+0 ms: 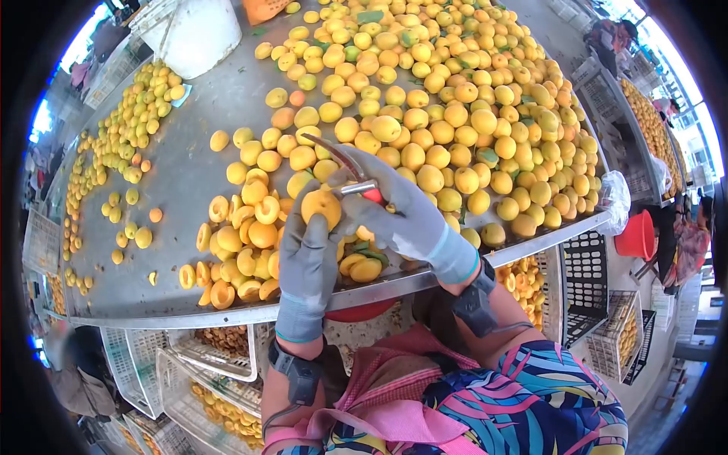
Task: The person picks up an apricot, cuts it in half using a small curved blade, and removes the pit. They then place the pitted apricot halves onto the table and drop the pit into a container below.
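Note:
My left hand (309,254), in a grey glove, is closed around a whole-looking orange apricot (321,206), held up over the table's front edge. In my gloved right hand (413,216) is a cutting tool (359,187) with a long curved brown blade, a metal cylinder and a red part. The metal end sits right at the apricot's upper side, and my right fingers wrap the rest of the tool. Apricot halves (246,243) lie piled just left of my hands, some showing hollow centres. More halves (364,268) lie under my right hand.
A large heap of whole apricots (462,114) covers the right of the metal table (182,250); another heap (114,155) lies left. At the back stands a white bucket (199,38). Crates (136,371) sit below the front edge, some with apricot halves. A red bucket (635,235) is at right.

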### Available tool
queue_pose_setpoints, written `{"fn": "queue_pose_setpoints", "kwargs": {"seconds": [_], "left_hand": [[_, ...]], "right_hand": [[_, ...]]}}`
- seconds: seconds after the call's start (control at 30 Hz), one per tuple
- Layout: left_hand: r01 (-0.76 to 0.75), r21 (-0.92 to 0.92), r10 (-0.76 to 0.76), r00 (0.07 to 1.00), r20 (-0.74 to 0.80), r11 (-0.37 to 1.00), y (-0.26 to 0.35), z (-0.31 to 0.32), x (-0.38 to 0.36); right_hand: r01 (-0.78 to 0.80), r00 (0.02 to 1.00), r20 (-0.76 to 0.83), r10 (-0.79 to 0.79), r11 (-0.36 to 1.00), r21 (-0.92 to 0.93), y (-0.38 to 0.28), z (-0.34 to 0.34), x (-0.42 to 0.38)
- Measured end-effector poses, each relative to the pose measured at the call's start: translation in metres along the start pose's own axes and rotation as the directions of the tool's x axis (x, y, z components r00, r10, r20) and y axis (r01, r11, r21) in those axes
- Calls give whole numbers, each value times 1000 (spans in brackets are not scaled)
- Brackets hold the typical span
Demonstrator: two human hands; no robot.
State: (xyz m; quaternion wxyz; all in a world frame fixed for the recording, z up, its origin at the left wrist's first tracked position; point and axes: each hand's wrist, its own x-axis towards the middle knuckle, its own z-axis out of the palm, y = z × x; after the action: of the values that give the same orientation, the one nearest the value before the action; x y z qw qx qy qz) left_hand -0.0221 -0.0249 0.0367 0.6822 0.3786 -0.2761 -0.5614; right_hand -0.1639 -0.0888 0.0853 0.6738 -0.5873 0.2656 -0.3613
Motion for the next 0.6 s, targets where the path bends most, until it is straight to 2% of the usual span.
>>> {"fn": "queue_pose_setpoints", "kwargs": {"seconds": [0.03,0.07,0.1,0.13,0.17,0.2,0.27,0.3,0.4,0.43,0.5,0.6], "left_hand": [[-2,-5,2,1000,-6,1000,-1,-4,1],[-7,4,8,1000,-18,1000,-2,-10,0],[-12,15,12,999,-30,1000,-3,-14,0],[-14,12,14,999,-34,1000,-2,-16,0],[-20,-10,20,1000,12,1000,-1,-18,1],[-25,-31,27,998,60,999,0,-20,1],[-24,-61,29,997,75,998,2,-16,0],[-22,-86,30,995,91,996,2,-14,0],[-2,-94,11,995,95,996,2,-21,2],[-3,-98,12,996,92,995,3,-22,3],[12,-84,-1,992,127,996,4,-26,4],[12,-99,3,989,148,995,4,-28,4]], "right_hand": [[295,945,-35,-326,891,-346,17,0,7],[293,946,-27,-322,890,-348,17,-2,3],[81,995,-45,-94,968,-236,5,2,-3],[-143,989,-38,140,982,-121,0,5,-8],[-69,996,-58,61,986,-148,6,11,-8],[-70,996,-56,62,986,-151,8,15,-9],[-89,996,-34,82,948,-306,9,19,-11],[-92,996,-34,85,945,-313,10,20,-11],[46,999,22,-40,880,-473,12,20,-8],[44,999,25,-37,878,-476,14,19,-9],[118,993,46,-112,795,-595,19,19,-9],[68,997,56,-43,792,-606,17,21,-9]]}}
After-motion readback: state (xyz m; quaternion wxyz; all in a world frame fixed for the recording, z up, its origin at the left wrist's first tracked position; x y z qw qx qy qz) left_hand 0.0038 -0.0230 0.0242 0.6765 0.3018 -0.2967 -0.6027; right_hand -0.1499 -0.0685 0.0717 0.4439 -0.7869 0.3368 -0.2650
